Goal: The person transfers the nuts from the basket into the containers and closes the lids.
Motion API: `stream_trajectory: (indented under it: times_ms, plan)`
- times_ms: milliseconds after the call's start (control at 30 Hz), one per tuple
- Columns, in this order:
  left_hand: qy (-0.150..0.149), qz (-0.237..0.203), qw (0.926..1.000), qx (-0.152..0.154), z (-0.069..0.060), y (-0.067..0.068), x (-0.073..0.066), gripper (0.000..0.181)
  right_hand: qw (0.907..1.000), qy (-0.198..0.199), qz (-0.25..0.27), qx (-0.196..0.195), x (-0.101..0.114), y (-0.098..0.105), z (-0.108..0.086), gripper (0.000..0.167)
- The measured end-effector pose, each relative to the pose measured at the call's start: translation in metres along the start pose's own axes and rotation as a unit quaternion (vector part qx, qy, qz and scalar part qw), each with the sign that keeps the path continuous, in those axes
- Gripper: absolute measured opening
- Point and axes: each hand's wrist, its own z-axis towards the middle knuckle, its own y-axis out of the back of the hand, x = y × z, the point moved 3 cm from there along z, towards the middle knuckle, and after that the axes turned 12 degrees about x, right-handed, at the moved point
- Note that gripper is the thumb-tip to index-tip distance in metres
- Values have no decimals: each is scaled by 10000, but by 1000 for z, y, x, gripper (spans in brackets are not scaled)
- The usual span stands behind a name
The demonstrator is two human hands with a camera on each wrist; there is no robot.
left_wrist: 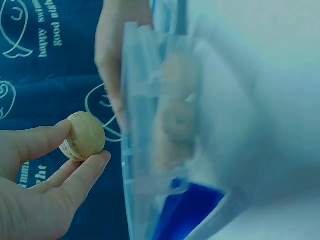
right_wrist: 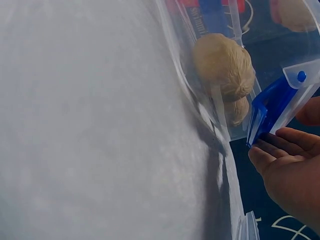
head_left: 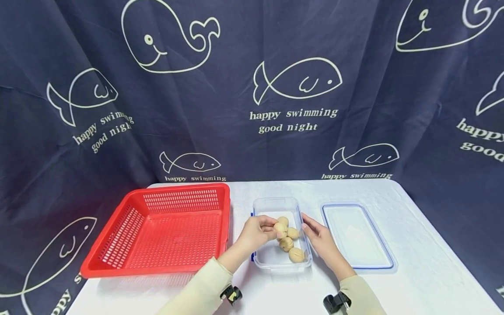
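Note:
My left hand (head_left: 257, 234) pinches a walnut (left_wrist: 86, 136) between thumb and fingertips, above a clear plastic food container (head_left: 271, 264). Inside the container several light-brown walnuts (head_left: 296, 255) lie toward its right side. My right hand (head_left: 323, 243) is at the container's right side, its fairly straight fingers touching the wall. From the right wrist, those fingers (right_wrist: 285, 145) appear against a blue latch (right_wrist: 272, 107). The left wrist view shows the walnuts in the container only blurred through its wall.
A red perforated plastic basket (head_left: 173, 238) stands on the left of the white-covered table (head_left: 425, 245). To the right lies a clear lid (head_left: 356, 236) with a blue seal. Behind hangs a dark blue curtain (head_left: 236, 109) with fish and whale drawings.

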Motion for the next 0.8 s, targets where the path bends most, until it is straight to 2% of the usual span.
stream_trajectory:
  times_ms: [233, 300, 467, 600, 800]
  plan:
    - [132, -66, 9999, 32, -6, -17, 11, 24, 9999, 111, -39, -19, 2, 0, 1, 45]
    - [209, -36, 9998, 28, -6, -21, 19, 24, 9999, 107, -46, -26, 2, 0, 1, 45]
    - [363, 146, 9992, 21, -8, -27, 27, 23, 10000, 20, -19, -27, 0, -1, 2, 44]
    - [375, 297, 9989, 7, -8, -30, 29, 22, 10000, -34, -43, -29, -3, -1, 2, 44]
    - [544, 590, 9966, 193, -8, -34, 27, 21, 9999, -40, -98, -59, -4, 0, 1, 45]
